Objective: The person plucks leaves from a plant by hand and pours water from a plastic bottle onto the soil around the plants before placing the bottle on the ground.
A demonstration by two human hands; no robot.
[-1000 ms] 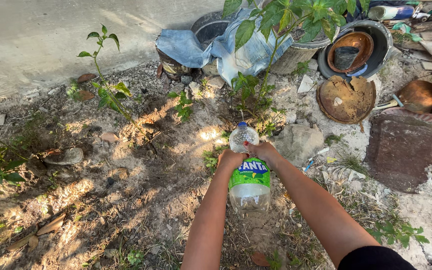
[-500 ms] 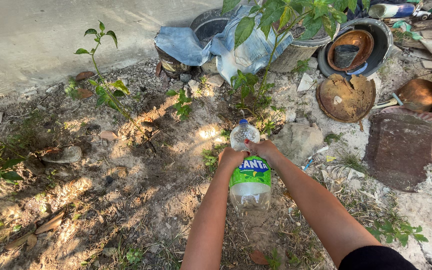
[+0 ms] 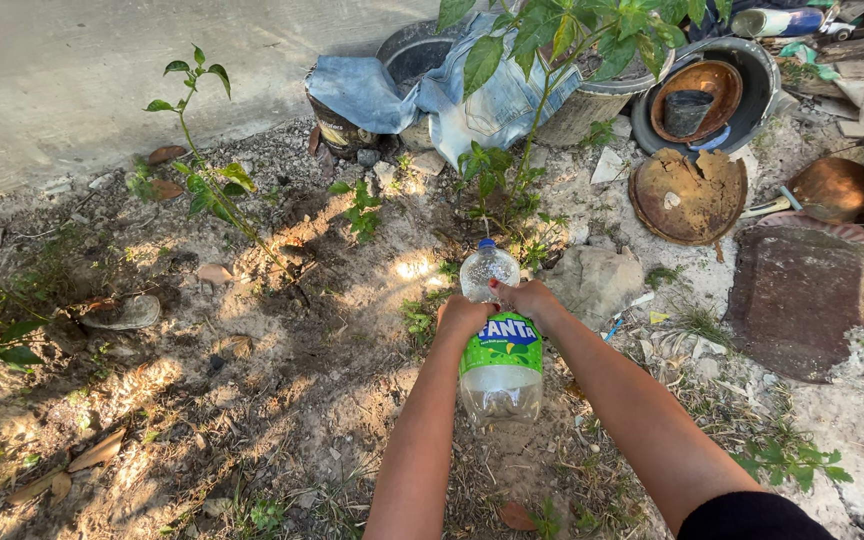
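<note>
Both hands, left hand [image 3: 462, 318] and right hand [image 3: 532, 298], were clenched around the clear plastic bottle [image 3: 497, 345], tipped just before the grey rock [image 3: 597, 280]. Nearly empty, it probably felt light and crushable; its labelled middle gave the surest grip.

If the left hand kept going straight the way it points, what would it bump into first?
Probably the small green plant ahead; the left hand, gripping the plastic bottle, points up the sandy ground toward it, though depth is unclear.
</note>
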